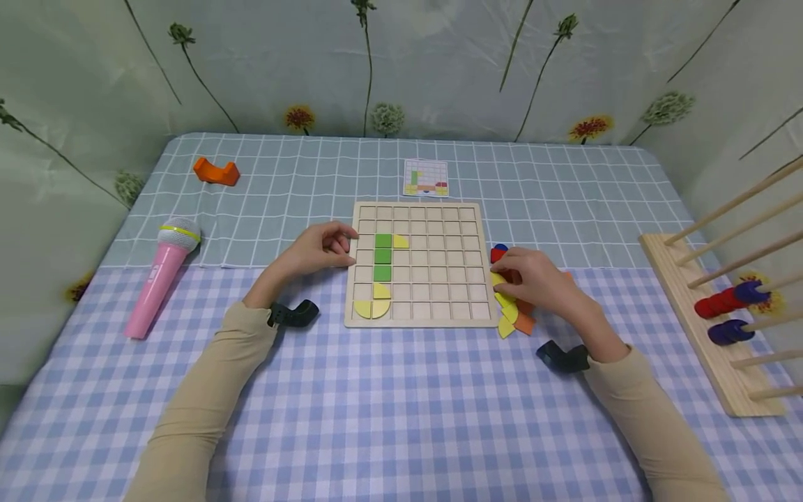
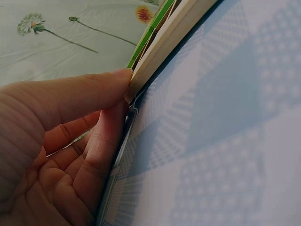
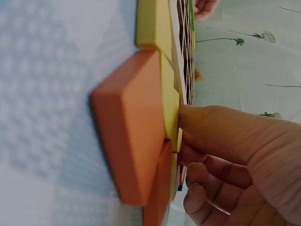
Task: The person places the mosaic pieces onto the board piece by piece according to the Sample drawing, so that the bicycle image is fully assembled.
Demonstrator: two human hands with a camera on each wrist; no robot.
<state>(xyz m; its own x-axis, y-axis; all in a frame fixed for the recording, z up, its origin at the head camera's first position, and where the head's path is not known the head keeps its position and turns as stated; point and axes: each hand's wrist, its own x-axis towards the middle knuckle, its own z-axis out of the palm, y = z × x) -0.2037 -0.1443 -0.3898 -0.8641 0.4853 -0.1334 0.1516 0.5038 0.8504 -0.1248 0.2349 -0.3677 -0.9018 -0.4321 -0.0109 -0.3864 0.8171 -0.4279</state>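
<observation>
My left hand [image 1: 320, 247] touches the left edge of the wooden grid board [image 1: 433, 279] with thumb and forefinger, set apart along the rim; the left wrist view shows the thumb tip [image 2: 123, 75] right at that edge. On the board, three green squares [image 1: 383, 256] form a column, with several yellow quarter-round pieces [image 1: 380, 308] beside and below it. At the board's right edge, my right hand [image 1: 533, 279] pinches a yellow piece [image 1: 496, 277] in the pile between thumb and forefinger. Orange pieces [image 3: 131, 127] lie close by; a red piece [image 1: 498, 255] is partly hidden by the fingers.
Behind the board lies a pattern card [image 1: 426, 178]. At the left are a pink toy microphone [image 1: 157, 279] and an orange holder [image 1: 216, 171]. A wooden rack with pegs and coloured rings [image 1: 715, 328] stands at the right edge. A checked cloth [image 1: 401, 411] covers the table.
</observation>
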